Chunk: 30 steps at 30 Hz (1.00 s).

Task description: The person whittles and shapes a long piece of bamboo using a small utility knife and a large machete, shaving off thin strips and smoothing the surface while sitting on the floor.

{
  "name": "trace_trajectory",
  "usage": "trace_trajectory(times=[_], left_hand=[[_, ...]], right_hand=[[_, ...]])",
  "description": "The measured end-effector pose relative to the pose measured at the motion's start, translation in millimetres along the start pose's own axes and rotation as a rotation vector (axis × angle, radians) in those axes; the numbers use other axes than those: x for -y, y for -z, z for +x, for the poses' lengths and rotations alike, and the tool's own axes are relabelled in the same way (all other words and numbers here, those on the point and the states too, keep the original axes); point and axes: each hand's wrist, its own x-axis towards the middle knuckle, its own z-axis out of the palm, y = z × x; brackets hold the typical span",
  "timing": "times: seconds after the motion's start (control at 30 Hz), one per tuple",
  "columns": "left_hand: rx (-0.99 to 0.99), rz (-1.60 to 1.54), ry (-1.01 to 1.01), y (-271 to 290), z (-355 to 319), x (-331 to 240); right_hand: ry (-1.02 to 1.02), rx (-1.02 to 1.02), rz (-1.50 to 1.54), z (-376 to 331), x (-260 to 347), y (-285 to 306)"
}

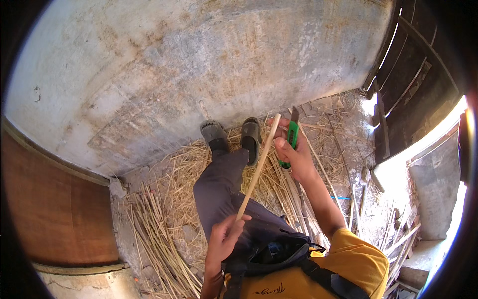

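Observation:
My left hand (225, 236) is closed around the lower end of a pale, slender wooden stick (258, 169), which slants up and to the right across my legs. A green utility knife (293, 134) with its blade out and pointing up sits in my right hand (297, 153), thumb laid along the handle. The stick's upper end reaches up beside the right fingers, left of the knife. From this view I cannot tell whether those fingers touch the stick.
Pale shavings (186, 172) cover the floor around my shoes (214, 132). Bundles of long thin strips (162, 239) lie at left, with more sticks at right. A stained wall (224, 65) rises ahead; a brown panel (59, 204) stands left. An open black bag (276, 251) rests at my waist.

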Motion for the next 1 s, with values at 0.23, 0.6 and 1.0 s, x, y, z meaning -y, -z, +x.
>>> trace_trajectory(times=[0.23,0.6,1.0], left_hand=[[-0.124,-0.076,0.048,-3.7,2.7,-12.0],[-0.341,0.195,-0.167,-18.0,17.8,-16.6],[-0.396,0.305,-0.2,-17.3,18.7,-16.2]], right_hand=[[0.221,0.064,-0.513,-38.0,-9.9,-6.4],[0.499,0.204,-0.952,-69.3,-15.8,-28.4],[0.562,0.196,-0.986,-77.9,-25.2,-34.5]])
